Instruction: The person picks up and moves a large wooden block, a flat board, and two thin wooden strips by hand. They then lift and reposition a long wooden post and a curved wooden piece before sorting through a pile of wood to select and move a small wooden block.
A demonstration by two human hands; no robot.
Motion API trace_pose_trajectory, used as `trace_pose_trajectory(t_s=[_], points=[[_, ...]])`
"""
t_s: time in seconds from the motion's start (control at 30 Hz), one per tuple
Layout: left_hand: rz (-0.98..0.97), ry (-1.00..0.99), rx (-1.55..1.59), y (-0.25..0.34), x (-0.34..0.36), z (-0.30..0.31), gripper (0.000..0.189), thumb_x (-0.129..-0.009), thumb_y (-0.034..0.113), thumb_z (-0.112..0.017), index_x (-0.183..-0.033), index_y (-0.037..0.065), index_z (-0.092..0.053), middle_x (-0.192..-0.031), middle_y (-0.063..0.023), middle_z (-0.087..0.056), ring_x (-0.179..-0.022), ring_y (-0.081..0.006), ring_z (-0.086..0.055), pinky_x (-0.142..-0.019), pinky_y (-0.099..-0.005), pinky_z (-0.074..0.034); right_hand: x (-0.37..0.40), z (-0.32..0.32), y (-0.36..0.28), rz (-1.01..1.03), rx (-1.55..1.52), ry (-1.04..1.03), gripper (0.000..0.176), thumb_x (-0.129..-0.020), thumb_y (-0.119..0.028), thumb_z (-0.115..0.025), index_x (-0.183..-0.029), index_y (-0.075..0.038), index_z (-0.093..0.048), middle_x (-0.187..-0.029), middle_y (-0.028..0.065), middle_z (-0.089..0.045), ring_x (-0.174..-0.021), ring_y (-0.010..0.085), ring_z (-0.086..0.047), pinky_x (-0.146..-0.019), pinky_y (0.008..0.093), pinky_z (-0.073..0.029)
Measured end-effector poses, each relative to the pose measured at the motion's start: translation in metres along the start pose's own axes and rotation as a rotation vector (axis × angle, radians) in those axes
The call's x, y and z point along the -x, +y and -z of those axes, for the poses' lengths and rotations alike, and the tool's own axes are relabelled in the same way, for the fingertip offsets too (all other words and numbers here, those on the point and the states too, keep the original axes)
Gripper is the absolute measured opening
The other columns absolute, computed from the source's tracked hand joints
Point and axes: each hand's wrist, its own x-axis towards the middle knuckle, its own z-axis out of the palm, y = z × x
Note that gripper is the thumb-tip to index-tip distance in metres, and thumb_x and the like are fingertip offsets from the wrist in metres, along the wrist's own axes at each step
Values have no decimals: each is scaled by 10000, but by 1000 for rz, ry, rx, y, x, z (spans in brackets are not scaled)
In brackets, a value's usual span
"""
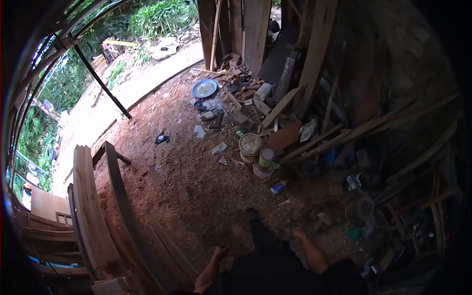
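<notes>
My left hand [220,252] hangs low in front of my body with its fingers curled in, and nothing shows in it. To the other side, my right hand [299,233] also hangs with fingers curled, and I see nothing held there. Both hands are above the sawdust-covered floor [191,172] and touch no object that I can make out. Long wooden planks [91,211] are the things nearest my left hand. A blue-labelled container [278,187] lies on the floor ahead of my right hand.
Several tubs and cans, among them a lidded bucket [250,143], stand ahead. Behind them are wood scraps [241,118] and a round blue-rimmed tray [204,88]. Boards [314,64] lean at the right. A dark beam [123,196] stands left, and bright paving [162,69] lies outside.
</notes>
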Motion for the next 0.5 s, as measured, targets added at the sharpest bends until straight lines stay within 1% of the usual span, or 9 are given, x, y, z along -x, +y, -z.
trace_pose_trajectory(t_s=[0.03,0.07,0.1,0.17,0.23,0.3,0.37,0.43,0.5], points=[[56,12,-9,11,4,13,247,-821,186,-512,-960,-8,-578,-785,-103,-624,-665,-192,-614,-513,-288,-470,-37,-20,13,-2,19,-116,270,-732,-212,-568,-916,-18,-613,-862,144,-628,-796,226,-599,-734,392,-465],[64,19,183,23,6,28,258,-820,188,-504,-986,4,-575,-812,-96,-625,-691,-187,-615,-533,-285,-471,-70,-35,24,20,13,-263,278,-724,-216,-572,-914,-17,-614,-852,144,-628,-790,223,-600,-738,399,-463],[70,26,184,35,1,47,258,-820,188,-504,-986,4,-575,-812,-96,-625,-691,-187,-615,-533,-285,-471,-117,-61,50,46,-45,-449,286,-716,-220,-577,-913,-15,-615,-843,145,-628,-784,220,-601,-741,405,-462],[34,113,79,70,-16,82,255,-805,186,-490,-938,-16,-574,-779,-107,-624,-635,-191,-613,-516,-290,-462,-80,-8,-55,-6,-89,-211,303,-723,-241,-566,-918,-14,-610,-842,144,-627,-748,235,-601,-712,403,-466],[55,119,66,104,-36,113,266,-815,159,-480,-982,-38,-543,-808,-119,-620,-645,-202,-615,-527,-291,-467,-73,27,-131,-20,-271,-114,321,-730,-262,-555,-924,-12,-606,-841,143,-625,-712,249,-602,-683,400,-469],[-54,158,353,121,-65,134,309,-833,199,-480,-1053,-14,-518,-877,-112,-606,-683,-196,-607,-555,-292,-478,-71,58,-199,3,-357,-48,339,-737,-283,-544,-930,-10,-602,-840,142,-623,-677,264,-602,-655,397,-473],[-50,117,279,150,-86,152,320,-833,201,-485,-1067,-16,-503,-872,-111,-606,-680,-199,-609,-552,-294,-477,-93,75,-240,28,-262,81,337,-760,-269,-543,-999,-33,-573,-834,135,-624,-679,272,-604,-636,381,-478],[-70,72,204,179,-116,161,333,-832,204,-490,-1080,-18,-488,-866,-109,-606,-677,-201,-611,-549,-296,-477,-108,84,-270,186,-196,344,283,-781,-235,-531,-1008,-70,-571,-806,127,-624,-650,242,-612,-599,350,-480],[-16,-20,131,197,-145,171,270,-814,159,-497,-1006,-29,-508,-787,-105,-608,-624,-203,-604,-511,-296,-458,-123,99,-290,166,-359,373,268,-790,-226,-519,-1006,-75,-570,-794,126,-624,-651,226,-616,-599,338,-480]])
